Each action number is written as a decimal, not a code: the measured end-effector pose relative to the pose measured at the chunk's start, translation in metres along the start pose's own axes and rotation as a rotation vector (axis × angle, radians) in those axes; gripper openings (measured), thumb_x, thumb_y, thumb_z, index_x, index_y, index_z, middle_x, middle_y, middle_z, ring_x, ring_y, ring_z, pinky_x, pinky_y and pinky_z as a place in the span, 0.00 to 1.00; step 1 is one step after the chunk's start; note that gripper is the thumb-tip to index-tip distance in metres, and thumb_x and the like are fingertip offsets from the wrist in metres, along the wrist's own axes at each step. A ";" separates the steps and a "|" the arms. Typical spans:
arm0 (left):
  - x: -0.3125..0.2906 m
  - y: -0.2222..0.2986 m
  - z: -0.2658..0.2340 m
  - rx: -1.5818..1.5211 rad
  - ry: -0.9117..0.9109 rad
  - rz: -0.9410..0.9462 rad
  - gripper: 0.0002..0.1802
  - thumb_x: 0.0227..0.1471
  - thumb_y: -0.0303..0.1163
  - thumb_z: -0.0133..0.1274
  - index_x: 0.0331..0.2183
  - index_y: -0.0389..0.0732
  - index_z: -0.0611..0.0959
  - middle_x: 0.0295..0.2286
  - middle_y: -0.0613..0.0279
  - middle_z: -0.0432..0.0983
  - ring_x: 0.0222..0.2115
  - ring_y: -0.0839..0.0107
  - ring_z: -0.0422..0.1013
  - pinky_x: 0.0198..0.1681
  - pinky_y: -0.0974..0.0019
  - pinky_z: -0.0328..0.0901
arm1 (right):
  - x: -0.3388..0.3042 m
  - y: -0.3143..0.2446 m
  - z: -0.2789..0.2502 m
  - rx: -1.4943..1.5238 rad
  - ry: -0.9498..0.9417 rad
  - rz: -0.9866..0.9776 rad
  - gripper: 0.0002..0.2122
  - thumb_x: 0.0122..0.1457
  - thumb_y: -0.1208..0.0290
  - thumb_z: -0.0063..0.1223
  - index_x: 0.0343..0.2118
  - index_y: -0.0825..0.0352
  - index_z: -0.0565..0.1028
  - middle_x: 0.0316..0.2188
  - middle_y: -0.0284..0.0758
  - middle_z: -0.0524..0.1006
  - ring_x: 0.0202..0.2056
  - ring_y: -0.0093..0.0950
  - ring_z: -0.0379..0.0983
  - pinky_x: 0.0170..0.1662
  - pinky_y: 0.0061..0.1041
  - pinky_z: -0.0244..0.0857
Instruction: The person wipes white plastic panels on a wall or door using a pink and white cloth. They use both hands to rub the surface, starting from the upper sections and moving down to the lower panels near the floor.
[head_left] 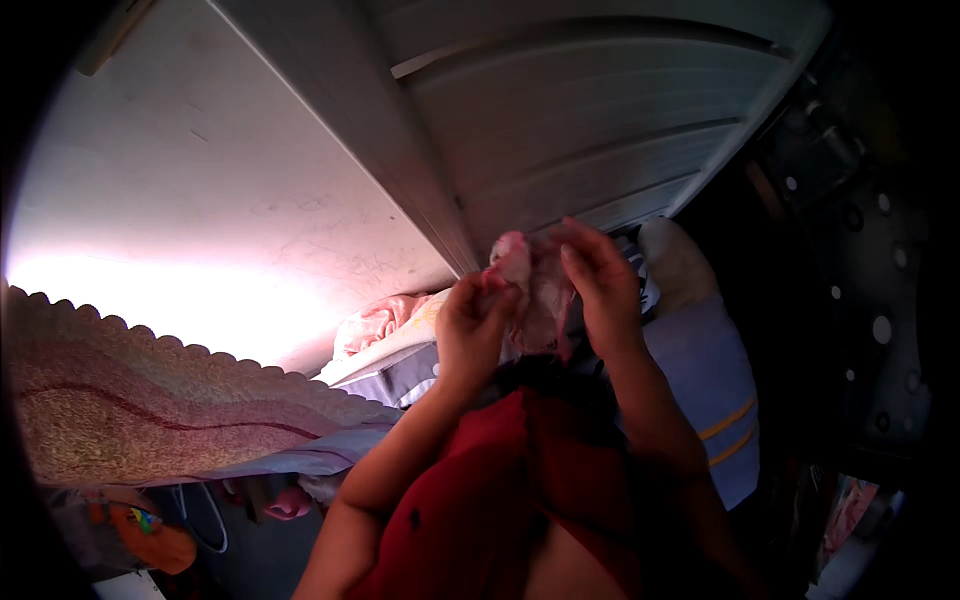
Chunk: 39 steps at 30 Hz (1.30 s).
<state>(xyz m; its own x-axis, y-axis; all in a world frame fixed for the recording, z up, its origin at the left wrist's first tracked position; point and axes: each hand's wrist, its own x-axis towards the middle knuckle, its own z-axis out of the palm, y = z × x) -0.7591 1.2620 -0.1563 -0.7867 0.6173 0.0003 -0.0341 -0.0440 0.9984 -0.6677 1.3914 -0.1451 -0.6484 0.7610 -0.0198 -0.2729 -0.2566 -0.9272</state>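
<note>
A small piece of thin pink-and-white cloth (540, 305), crumpled and hanging down, is in front of my chest. Its exact kind does not show. My left hand (474, 325) is closed on its left edge, thumb pressed against the fingers. On the other side, my right hand (606, 285) is raised beside the cloth with its thumb and fingers apart. Whether those fingertips touch the cloth's upper edge is blurred.
A pale panelled door (580, 110) stands ahead, by a white wall (220, 190). Behind my left hand lies a folded pink cloth (375, 325) on bedding. A scallop-edged cover (160, 400) spreads left. A blue padded item with yellow stripes (705, 390) is at right, near dark dotted fabric (880, 330).
</note>
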 end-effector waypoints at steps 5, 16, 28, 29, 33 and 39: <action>0.004 0.006 -0.008 -0.220 0.058 -0.021 0.08 0.56 0.25 0.53 0.39 0.38 0.74 0.31 0.67 0.75 0.32 0.82 0.70 0.35 0.76 0.65 | -0.012 -0.007 -0.003 -0.449 -0.142 -0.304 0.19 0.52 0.78 0.61 0.48 0.70 0.72 0.41 0.33 0.76 0.43 0.21 0.72 0.46 0.22 0.68; 0.003 0.011 -0.018 -0.215 -0.056 -0.271 0.20 0.60 0.30 0.48 0.51 0.35 0.64 0.44 0.53 0.74 0.47 0.71 0.68 0.49 0.68 0.63 | 0.012 -0.022 -0.018 0.500 -0.131 0.120 0.14 0.65 0.68 0.44 0.51 0.65 0.70 0.47 0.33 0.75 0.48 0.22 0.71 0.46 0.21 0.68; 0.023 0.031 -0.030 0.344 0.298 0.556 0.26 0.52 0.21 0.51 0.52 0.35 0.64 0.52 0.49 0.64 0.55 0.62 0.60 0.59 0.57 0.52 | 0.060 0.030 0.054 -1.166 -0.128 -1.070 0.06 0.53 0.70 0.53 0.33 0.65 0.74 0.35 0.37 0.74 0.45 0.39 0.70 0.53 0.50 0.53; 0.026 0.032 -0.030 0.385 0.289 0.655 0.27 0.51 0.21 0.52 0.52 0.35 0.63 0.53 0.48 0.63 0.55 0.60 0.60 0.60 0.56 0.51 | 0.061 0.019 0.057 -1.213 -0.135 -1.069 0.04 0.52 0.69 0.53 0.29 0.62 0.75 0.32 0.35 0.75 0.44 0.37 0.71 0.53 0.51 0.52; 0.043 0.036 -0.028 0.478 0.301 0.853 0.29 0.49 0.20 0.52 0.52 0.35 0.62 0.54 0.44 0.60 0.57 0.55 0.58 0.61 0.54 0.48 | 0.079 -0.007 0.061 -1.255 -0.315 -0.882 0.04 0.49 0.66 0.55 0.25 0.56 0.80 0.26 0.33 0.78 0.40 0.33 0.74 0.57 0.45 0.50; 0.070 0.040 -0.018 0.526 0.311 0.969 0.33 0.56 0.28 0.49 0.58 0.35 0.54 0.60 0.47 0.48 0.59 0.57 0.52 0.61 0.51 0.47 | 0.095 0.011 0.051 -0.973 -0.343 -0.995 0.02 0.44 0.69 0.55 0.20 0.57 0.78 0.23 0.30 0.77 0.33 0.33 0.74 0.48 0.38 0.58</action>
<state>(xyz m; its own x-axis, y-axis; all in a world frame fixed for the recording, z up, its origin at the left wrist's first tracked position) -0.8265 1.2897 -0.1173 -0.4623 0.2792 0.8417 0.8741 -0.0166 0.4855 -0.7682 1.4306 -0.1378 -0.6547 0.1633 0.7380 -0.2123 0.8974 -0.3869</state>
